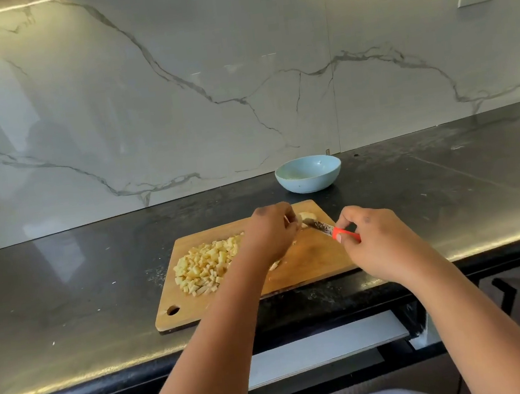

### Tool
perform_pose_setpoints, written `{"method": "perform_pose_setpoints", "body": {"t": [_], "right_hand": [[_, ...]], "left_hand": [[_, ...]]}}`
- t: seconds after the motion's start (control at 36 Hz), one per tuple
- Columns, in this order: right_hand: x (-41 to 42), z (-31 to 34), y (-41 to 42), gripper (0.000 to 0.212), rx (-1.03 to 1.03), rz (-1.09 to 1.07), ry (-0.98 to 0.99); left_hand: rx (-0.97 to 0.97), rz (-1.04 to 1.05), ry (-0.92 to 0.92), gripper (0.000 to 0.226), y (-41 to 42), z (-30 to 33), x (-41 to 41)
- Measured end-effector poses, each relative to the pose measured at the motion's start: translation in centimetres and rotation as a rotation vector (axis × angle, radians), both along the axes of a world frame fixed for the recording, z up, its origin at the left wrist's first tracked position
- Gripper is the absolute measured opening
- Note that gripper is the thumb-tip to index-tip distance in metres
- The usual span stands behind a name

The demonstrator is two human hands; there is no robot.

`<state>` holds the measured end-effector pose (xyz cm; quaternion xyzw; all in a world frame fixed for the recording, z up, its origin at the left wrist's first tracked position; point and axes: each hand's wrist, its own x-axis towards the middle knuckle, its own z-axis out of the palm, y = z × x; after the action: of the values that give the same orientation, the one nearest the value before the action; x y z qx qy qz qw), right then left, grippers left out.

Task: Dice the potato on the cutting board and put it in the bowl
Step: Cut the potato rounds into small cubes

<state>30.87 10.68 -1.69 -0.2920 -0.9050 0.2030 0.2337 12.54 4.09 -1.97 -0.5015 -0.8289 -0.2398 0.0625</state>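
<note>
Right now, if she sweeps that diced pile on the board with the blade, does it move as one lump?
Probably not. The diced potato pile is many small loose cubes, so it will likely spread and shed strays. Cut faces look moist, so some may stick to the cutting board or the knife. Cubes should slide rather than roll.

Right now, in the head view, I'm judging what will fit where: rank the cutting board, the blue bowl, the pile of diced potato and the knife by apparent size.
1. cutting board
2. pile of diced potato
3. blue bowl, close to the pile; it stands farther back, so the order is unsure
4. knife, partly hidden by the hands
</note>
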Motion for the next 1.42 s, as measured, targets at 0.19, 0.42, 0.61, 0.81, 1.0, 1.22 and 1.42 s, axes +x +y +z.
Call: {"method": "perform_pose_setpoints", "body": {"t": [0.19,0.42,0.61,0.81,1.0,1.22,1.42], "right_hand": [[1.0,0.5,0.8,0.009,0.063,-0.166,0.015],[2.3,0.8,-0.7,0.006,0.087,-0.115,-0.160],[1.7,0.4,-2.1,0.004,0.152,-0.111,-0.242],[1.9,0.7,-1.7,0.005,0.174,-0.186,-0.176],[1.9,0.6,-1.1,0.004,0.148,-0.174,-0.155],[1.2,0.4,-1.7,0.003,0.157,-0.117,-0.123],[0.6,-0.1,-3.1,0.012,0.137,-0.089,-0.144]], "left_hand": [[0.021,-0.078,0.154,0.017,0.3,-2.8,2.1],[-0.015,-0.079,0.155,0.031,-1.6,-4.4,2.1],[0.008,-0.004,0.138,0.029,-1.2,-4.0,2.6],[-0.221,-0.073,-0.062,0.024,0.8,-2.1,1.6],[-0.384,-0.097,-0.243,0.030,1.4,-0.5,1.2],[-0.093,0.183,-0.187,0.015,0.8,-1.8,0.7],[0.042,0.182,0.015,0.014,-1.1,-2.4,2.0]]}}
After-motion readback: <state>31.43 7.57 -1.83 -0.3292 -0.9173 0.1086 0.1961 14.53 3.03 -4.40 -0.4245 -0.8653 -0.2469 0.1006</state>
